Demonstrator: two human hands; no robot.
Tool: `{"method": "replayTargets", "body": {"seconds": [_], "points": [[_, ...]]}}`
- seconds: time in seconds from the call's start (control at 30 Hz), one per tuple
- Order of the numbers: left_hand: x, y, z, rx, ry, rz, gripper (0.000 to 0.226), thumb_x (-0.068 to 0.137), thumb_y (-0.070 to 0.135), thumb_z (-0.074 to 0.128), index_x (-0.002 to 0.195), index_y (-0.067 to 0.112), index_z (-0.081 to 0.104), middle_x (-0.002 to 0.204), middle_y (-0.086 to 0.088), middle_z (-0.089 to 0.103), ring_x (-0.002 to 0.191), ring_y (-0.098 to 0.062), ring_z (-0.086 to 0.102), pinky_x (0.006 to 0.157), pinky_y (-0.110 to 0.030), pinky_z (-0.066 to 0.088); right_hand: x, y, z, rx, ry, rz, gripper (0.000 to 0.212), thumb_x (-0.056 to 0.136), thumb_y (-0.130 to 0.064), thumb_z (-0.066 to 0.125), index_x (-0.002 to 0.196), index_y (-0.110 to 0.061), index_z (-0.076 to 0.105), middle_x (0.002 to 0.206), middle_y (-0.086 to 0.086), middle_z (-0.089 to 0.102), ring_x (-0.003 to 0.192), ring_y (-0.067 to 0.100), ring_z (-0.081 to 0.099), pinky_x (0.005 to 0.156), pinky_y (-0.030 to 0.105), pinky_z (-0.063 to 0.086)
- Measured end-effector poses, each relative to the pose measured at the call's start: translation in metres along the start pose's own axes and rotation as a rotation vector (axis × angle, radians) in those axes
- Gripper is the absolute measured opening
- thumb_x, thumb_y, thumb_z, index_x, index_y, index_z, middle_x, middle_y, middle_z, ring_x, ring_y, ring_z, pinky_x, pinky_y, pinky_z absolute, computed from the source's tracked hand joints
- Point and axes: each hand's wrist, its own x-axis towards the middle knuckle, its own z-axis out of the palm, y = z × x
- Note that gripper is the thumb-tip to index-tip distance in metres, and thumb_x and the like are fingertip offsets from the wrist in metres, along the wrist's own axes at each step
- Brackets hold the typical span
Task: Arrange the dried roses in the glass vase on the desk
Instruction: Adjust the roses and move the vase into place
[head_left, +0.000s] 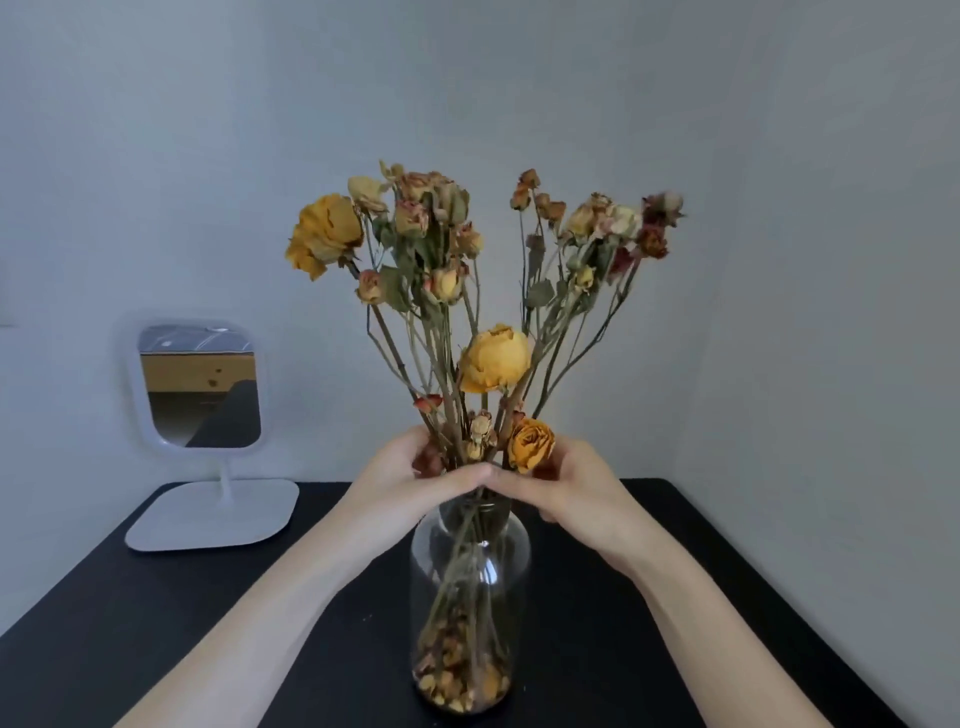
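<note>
Your left hand (410, 480) and right hand (569, 491) both curl round the dried roses (467, 312) at the stems, thumbs touching just above the glass vase (470, 597) neck. Far-side fingertips are hidden behind blooms. Stems stand in the vase, mid-desk (727, 597) — lower ends blur into loose petals at the bottom. Mirror (200, 387) back-left — reflection hard to read.

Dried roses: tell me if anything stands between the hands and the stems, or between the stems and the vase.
Nothing visible does. The left hand and right hand hold the dried roses just above the glass vase mouth, and the stems run down inside it. The mirror stands apart.
</note>
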Motion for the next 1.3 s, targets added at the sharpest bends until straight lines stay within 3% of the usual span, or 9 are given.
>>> {"method": "replayTargets", "body": {"seconds": [0.17,0.33,0.5,0.63,0.7,0.83,1.03,1.17,1.3], "points": [[0.005,0.004,-0.012,-0.130,0.027,0.078,0.037,0.065,0.042,0.080,0.100,0.036,0.067,0.101,0.020,0.071,0.093,0.003,0.065,0.071,-0.007,0.049,0.001,0.004,-0.005,0.173,0.124,-0.034,0.020,0.082,-0.020,0.069,0.100,-0.026,0.066,0.065,-0.012,0.059,0.050,-0.001,0.043,0.045,0.012,0.033],[-0.013,-0.031,-0.019,-0.060,0.048,-0.066,0.067,0.044,0.054,0.078,0.107,0.044,0.058,0.071,0.017,0.050,0.072,-0.002,0.054,0.074,-0.021,0.040,-0.010,0.026,-0.006,0.043,0.067,0.106,0.058,0.067,-0.029,0.078,0.120,-0.033,0.055,0.071,-0.003,0.048,0.062,0.001,0.048,0.054,0.010,0.041],[-0.033,-0.051,-0.012,-0.020,-0.081,-0.159,0.082,0.043,0.055,0.078,0.120,0.047,0.049,0.117,0.009,0.058,0.101,0.001,0.058,0.085,-0.019,0.046,-0.012,0.040,0.000,-0.194,0.076,0.139,0.047,0.068,-0.041,0.078,0.110,-0.038,0.058,0.088,-0.007,0.056,0.079,0.003,0.050,0.070,0.014,0.040],[-0.046,-0.066,0.000,-0.046,-0.134,-0.207,0.096,0.044,0.049,0.083,0.129,0.044,0.038,0.127,0.014,0.054,0.116,-0.002,0.052,0.086,-0.015,0.047,-0.011,0.046,0.011,-0.283,0.112,0.089,0.039,0.066,-0.049,0.075,0.100,-0.044,0.056,0.104,-0.014,0.053,0.087,-0.012,0.047,0.069,0.003,0.037],[-0.054,-0.073,0.009,-0.087,-0.173,-0.165,0.102,0.047,0.044,0.083,0.133,0.044,0.030,0.131,0.021,0.049,0.119,0.005,0.048,0.082,-0.010,0.047,-0.011,0.049,0.017,-0.269,0.131,0.086,0.038,0.063,-0.054,0.072,0.097,-0.047,0.056,0.110,-0.015,0.052,0.097,-0.011,0.046,0.075,0.007,0.039],[-0.063,-0.086,0.030,-0.115,-0.193,-0.020,0.106,0.056,0.026,0.084,0.138,0.038,0.019,0.136,0.031,0.039,0.126,0.008,0.039,0.090,-0.007,0.041,-0.010,0.055,0.031,-0.163,0.171,0.093,0.046,0.063,-0.053,0.073,0.104,-0.046,0.053,0.116,-0.018,0.055,0.109,-0.001,0.050,0.090,0.019,0.042],[-0.055,-0.101,0.032,-0.038,-0.015,-0.058,0.115,0.041,0.049,0.089,0.136,0.045,0.024,0.136,0.020,0.044,0.124,0.004,0.044,0.090,-0.007,0.041,-0.001,0.061,0.032,-0.120,0.180,0.074,0.048,0.067,-0.053,0.072,0.110,-0.042,0.054,0.116,-0.017,0.058,0.109,-0.002,0.053,0.090,0.018,0.043],[-0.032,-0.106,0.025,-0.069,0.007,-0.084,0.108,0.042,0.040,0.092,0.130,0.047,0.030,0.126,0.027,0.051,0.117,0.009,0.048,0.085,-0.008,0.045,0.023,0.063,0.026,-0.093,0.163,0.077,0.045,0.069,-0.051,0.072,0.110,-0.043,0.055,0.116,-0.019,0.058,0.109,-0.003,0.052,0.087,0.015,0.041],[0.008,-0.111,0.013,-0.028,0.071,-0.137,0.101,0.037,0.041,0.092,0.122,0.037,0.038,0.119,0.018,0.056,0.113,-0.001,0.054,0.087,-0.016,0.045,0.064,0.065,0.015,-0.056,0.185,0.071,0.042,0.072,-0.046,0.072,0.111,-0.044,0.054,0.118,-0.018,0.057,0.110,-0.006,0.048,0.085,0.014,0.035]]}}
